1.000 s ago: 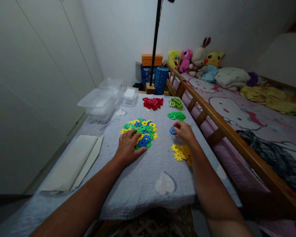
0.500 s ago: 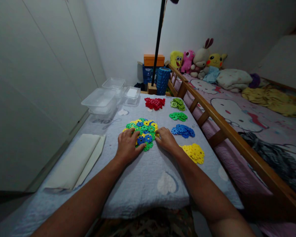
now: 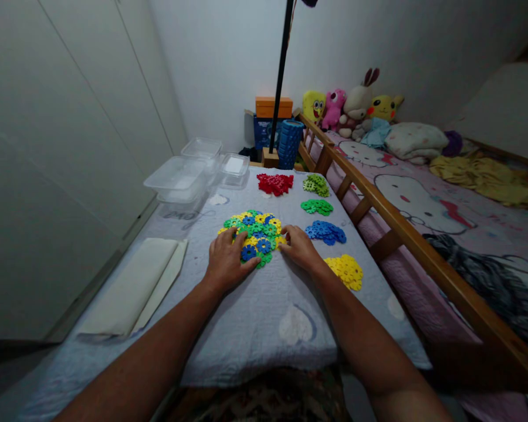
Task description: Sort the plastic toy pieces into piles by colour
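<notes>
A mixed pile of yellow, green and blue flower-shaped plastic discs lies in the middle of a light blue quilted cloth. My left hand rests flat on the pile's near left edge, fingers spread. On the pile's right edge sits my right hand, its fingers bent down onto the discs. Sorted heaps lie to the right: yellow, blue, green, light green and red.
Clear plastic tubs stand at the cloth's far left. A folded pale cloth lies at the near left. A black pole rises behind. A wooden bed rail runs along the right, with plush toys beyond.
My right hand came back from the blue heap to the right edge of the mixed pile. The left hand stayed on the pile.
</notes>
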{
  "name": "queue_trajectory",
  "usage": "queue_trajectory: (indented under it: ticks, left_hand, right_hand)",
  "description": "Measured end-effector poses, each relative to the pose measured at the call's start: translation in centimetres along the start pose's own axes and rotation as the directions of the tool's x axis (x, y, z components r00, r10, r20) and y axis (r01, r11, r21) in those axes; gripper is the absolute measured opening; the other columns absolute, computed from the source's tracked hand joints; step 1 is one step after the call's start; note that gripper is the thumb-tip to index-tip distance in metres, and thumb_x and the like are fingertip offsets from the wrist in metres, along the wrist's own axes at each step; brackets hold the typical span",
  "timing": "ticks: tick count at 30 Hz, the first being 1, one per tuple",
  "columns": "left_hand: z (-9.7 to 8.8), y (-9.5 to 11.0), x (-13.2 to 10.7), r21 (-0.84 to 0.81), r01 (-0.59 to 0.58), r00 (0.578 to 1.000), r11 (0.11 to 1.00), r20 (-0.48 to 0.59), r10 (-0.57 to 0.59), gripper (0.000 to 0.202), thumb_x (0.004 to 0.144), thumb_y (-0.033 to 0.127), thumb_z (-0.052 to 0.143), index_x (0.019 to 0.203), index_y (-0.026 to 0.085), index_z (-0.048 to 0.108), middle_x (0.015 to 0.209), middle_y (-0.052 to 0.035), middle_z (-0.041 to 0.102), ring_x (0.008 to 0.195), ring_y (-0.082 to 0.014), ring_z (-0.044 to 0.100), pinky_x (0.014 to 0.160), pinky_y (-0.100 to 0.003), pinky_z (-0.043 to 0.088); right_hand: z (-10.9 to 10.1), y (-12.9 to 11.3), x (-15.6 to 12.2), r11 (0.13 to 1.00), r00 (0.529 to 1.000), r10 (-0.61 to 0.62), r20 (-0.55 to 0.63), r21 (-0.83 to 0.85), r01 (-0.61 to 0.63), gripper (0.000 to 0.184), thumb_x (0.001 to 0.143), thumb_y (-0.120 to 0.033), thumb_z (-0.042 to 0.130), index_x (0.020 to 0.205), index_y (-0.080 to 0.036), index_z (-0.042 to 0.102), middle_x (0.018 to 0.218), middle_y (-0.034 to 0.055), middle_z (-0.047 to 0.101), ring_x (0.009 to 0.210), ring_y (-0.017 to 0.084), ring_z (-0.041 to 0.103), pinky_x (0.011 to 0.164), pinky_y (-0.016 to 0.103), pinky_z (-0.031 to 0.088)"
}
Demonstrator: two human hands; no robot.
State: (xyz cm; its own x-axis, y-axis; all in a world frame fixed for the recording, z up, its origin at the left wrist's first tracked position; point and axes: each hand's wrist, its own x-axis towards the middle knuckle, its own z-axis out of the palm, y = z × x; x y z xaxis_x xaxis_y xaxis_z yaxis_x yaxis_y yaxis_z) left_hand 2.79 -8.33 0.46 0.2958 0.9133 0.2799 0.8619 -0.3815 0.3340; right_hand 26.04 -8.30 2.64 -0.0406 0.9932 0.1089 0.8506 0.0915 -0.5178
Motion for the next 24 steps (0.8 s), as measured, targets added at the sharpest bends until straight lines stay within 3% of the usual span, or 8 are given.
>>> queue_trajectory:
  ticks: [5, 9, 17, 24]
  left_hand:
    - [0.0, 0.0, 0.0, -0.007, -0.006, 1.0, 1.0, -0.005, 0.006, 0.068, 0.079, 0.056, 0.071, 0.136, 0.022, 0.058, 0.148, -0.0167, 0.048, 0.136, -0.0386, 0.045, 0.113, -0.055, 0.039]
    - [-0.2, 0.1, 0.0, -0.017, 0.001, 1.0, 1.0, 0.012, -0.001, 0.068, 0.078, 0.057, 0.072, 0.136, 0.023, 0.058, 0.149, -0.0158, 0.047, 0.136, -0.0381, 0.045, 0.114, -0.055, 0.038]
    - [-0.2, 0.2, 0.0, 0.0, 0.001, 1.0, 1.0, 0.025, -0.001, 0.077, 0.074, 0.063, 0.075, 0.137, 0.024, 0.056, 0.152, -0.0179, 0.043, 0.139, -0.0415, 0.041, 0.113, -0.058, 0.038]
    - [-0.1, 0.3, 0.0, 0.012, 0.003, 1.0, 1.0, 0.031, -0.003, 0.076, 0.076, 0.063, 0.073, 0.138, 0.024, 0.056, 0.153, -0.0184, 0.043, 0.14, -0.0416, 0.041, 0.113, -0.058, 0.037]
  right_hand:
    - [-1.4, 0.7, 0.0, 0.988, 0.999, 0.046, 0.024, 0.148, -0.049, 0.015, 0.079, -0.014, 0.063, 0.094, -0.017, 0.066, 0.076, -0.0018, 0.061, 0.071, 0.014, 0.054, 0.067, 0.025, 0.037]
    - [-3.9, 2.1, -0.3, 0.969, 0.999, 0.038, 0.027, 0.244, -0.044, 0.004, 0.078, -0.019, 0.061, 0.078, -0.018, 0.065, 0.07, -0.0021, 0.061, 0.067, 0.014, 0.053, 0.064, 0.025, 0.036]
    - [-10.5, 6.0, -3.9, 0.955, 0.991, 0.096, 0.099, 0.272, -0.119, 0.016, 0.075, -0.033, 0.061, 0.076, -0.018, 0.066, 0.073, 0.0, 0.065, 0.068, 0.015, 0.056, 0.066, 0.026, 0.043]
    - [-12.0, 8.3, -6.9, 0.943, 0.966, 0.201, 0.16, 0.234, -0.235, 0.021, 0.074, -0.033, 0.062, 0.085, -0.018, 0.071, 0.079, 0.002, 0.069, 0.072, 0.017, 0.062, 0.066, 0.026, 0.047]
